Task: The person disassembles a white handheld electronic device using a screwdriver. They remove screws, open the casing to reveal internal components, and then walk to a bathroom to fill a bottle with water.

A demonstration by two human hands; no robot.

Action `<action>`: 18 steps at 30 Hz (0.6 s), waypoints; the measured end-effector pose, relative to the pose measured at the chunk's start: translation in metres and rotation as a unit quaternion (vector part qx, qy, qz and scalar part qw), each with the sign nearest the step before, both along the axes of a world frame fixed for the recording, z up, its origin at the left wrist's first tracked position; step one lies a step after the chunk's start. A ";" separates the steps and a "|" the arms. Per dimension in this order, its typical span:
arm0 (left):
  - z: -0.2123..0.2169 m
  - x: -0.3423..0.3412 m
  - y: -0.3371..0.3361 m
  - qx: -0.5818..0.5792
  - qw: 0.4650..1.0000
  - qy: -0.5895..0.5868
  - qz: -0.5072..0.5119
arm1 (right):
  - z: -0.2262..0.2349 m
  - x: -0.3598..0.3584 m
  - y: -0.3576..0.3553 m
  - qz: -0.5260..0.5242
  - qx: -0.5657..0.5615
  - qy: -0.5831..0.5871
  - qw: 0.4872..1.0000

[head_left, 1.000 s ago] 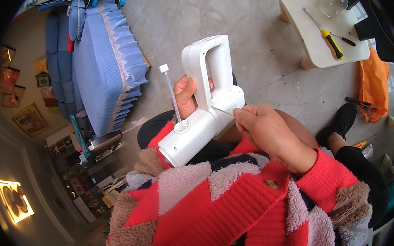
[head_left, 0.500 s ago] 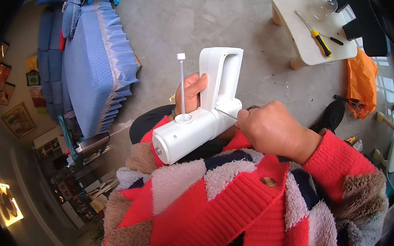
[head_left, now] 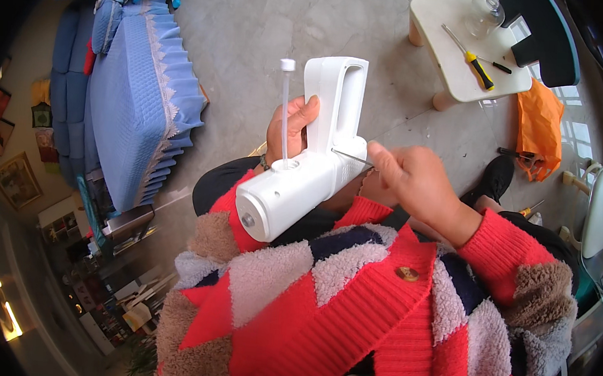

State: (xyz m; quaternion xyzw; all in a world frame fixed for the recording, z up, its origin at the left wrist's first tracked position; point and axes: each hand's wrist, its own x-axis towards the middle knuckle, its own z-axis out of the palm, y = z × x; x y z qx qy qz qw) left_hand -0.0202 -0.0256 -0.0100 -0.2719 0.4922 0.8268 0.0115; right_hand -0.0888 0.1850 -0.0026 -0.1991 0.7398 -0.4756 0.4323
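Note:
A white handheld appliance (head_left: 294, 194) with a loop handle and a round barrel is held in front of my body, tilted, its flat round end toward the lower left. My left hand (head_left: 286, 132) is closed around the far side of the handle, thumb showing and most fingers hidden. From a round opening in the barrel rises a clear tube (head_left: 285, 110) with a white cap. My right hand (head_left: 420, 184) is closed on a screwdriver (head_left: 351, 156); its thin metal shaft reaches the base of the handle, and its grip is hidden in my fist.
At the upper right, a small white table (head_left: 432, 15) bears a yellow-and-black screwdriver (head_left: 479, 71), a thin black tool (head_left: 495, 64) and a clear dome (head_left: 484, 18). An orange bag (head_left: 538, 128) lies beside it. Left stands a blue-covered couch (head_left: 129, 99); a pale chair (head_left: 601, 209) is at right.
The appliance has shifted slightly up and turned so its flat end shows more. My right hand has rotated, its thumb now on top, with the shaft still at the handle's base.

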 end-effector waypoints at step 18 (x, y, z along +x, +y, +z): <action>-0.009 0.011 0.009 -0.013 0.995 -0.073 -0.061 | -0.007 -0.008 0.018 0.256 -0.109 0.580 0.766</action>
